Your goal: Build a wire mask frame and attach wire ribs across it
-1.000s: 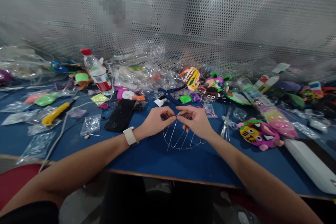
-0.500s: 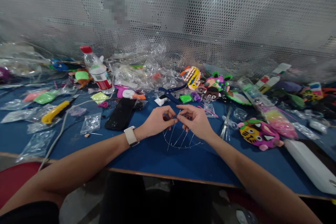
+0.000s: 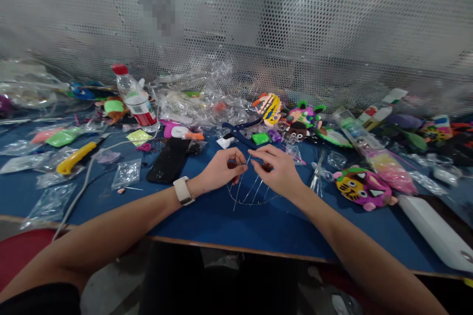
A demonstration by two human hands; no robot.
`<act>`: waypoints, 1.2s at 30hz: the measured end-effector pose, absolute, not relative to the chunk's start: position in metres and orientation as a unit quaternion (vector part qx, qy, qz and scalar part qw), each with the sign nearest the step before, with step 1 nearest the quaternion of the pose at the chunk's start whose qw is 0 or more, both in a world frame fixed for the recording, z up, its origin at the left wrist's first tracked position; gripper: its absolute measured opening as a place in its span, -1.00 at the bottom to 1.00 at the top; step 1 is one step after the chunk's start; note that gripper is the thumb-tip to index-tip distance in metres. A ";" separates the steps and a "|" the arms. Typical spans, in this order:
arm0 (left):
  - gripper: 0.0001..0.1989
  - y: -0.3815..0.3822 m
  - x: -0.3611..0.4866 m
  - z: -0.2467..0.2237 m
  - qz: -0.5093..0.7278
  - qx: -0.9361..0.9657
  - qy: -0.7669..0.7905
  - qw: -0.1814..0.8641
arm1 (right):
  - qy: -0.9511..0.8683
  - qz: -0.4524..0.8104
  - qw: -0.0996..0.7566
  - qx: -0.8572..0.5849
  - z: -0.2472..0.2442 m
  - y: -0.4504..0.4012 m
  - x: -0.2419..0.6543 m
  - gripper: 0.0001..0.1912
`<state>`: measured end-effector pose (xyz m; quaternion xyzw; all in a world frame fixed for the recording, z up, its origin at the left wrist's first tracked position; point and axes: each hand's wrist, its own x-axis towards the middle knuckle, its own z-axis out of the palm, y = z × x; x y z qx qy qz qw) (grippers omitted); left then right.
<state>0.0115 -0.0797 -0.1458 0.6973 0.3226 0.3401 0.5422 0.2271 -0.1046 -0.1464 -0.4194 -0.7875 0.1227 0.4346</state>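
A thin wire frame [image 3: 254,203], a curved outline with several straight wires across it, is held just above the blue tabletop. My left hand [image 3: 225,170] pinches its upper edge between thumb and forefinger. Opposite it, my right hand [image 3: 277,170] has thumb and forefinger at the upper end of one straight wire; a narrow gap shows between these fingertips, and its other fingers are curled. Both hands partly cover the frame's top and right side. Dark-handled pliers [image 3: 240,133] lie behind the hands. A bundle of loose wires [image 3: 318,174] rests right of my right hand.
Left are a black phone [image 3: 168,160], a yellow-handled cutter [image 3: 77,157], a cable [image 3: 86,182] and a bottle [image 3: 136,98]. Coloured clay masks [image 3: 364,187], plastic bags [image 3: 203,106] and a white case [image 3: 432,231] crowd the back and right. A perforated metal panel [image 3: 236,19] rises behind.
My right fingertips have drawn slightly apart from my left ones, and the gap between right thumb and forefinger is wider. My left hand still pinches the wire frame.
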 end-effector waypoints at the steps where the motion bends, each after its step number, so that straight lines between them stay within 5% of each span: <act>1: -0.79 -0.080 0.012 -0.146 0.341 0.698 0.321 0.542 | -0.792 0.127 0.425 -0.418 -0.146 -0.103 0.229 -0.71; 21: -0.74 -0.083 0.012 -0.139 0.343 0.692 0.329 0.544 | -0.810 0.081 0.430 -0.390 -0.143 -0.104 0.230 -0.78; 36: -0.79 -0.087 0.011 -0.141 0.384 0.743 0.304 0.456 | -0.782 0.229 0.404 -0.416 -0.132 -0.103 0.230 -0.79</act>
